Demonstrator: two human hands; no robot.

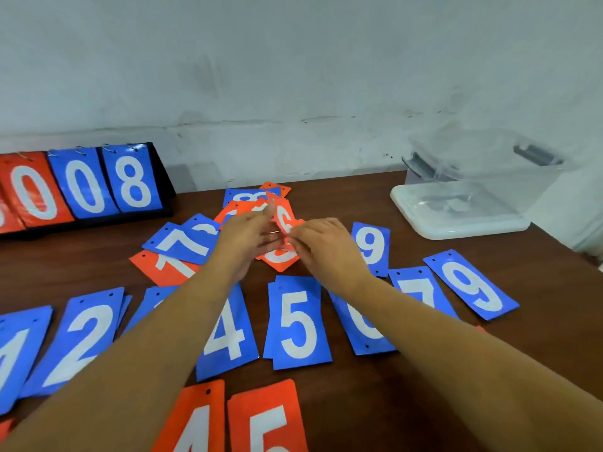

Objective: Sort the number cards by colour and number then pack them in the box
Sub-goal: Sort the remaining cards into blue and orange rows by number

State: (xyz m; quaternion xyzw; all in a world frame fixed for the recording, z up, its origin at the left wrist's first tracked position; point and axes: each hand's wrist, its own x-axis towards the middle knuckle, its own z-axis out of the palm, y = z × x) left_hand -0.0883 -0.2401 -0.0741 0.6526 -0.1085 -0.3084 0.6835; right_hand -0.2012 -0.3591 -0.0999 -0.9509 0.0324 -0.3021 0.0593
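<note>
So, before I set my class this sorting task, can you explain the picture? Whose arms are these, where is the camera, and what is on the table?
There is no machine: a person wears a camera on the head, so you look down along their two bare arms. On the brown table blue number cards lie in a near row, such as the blue 5, with an orange 4 and orange 5 nearest the camera. Behind is a mixed pile. The left hand and right hand pinch an orange 6 card above it, blurred by motion. A flip scoreboard stands back left; a clear box and a pale lid sit back right.
</note>
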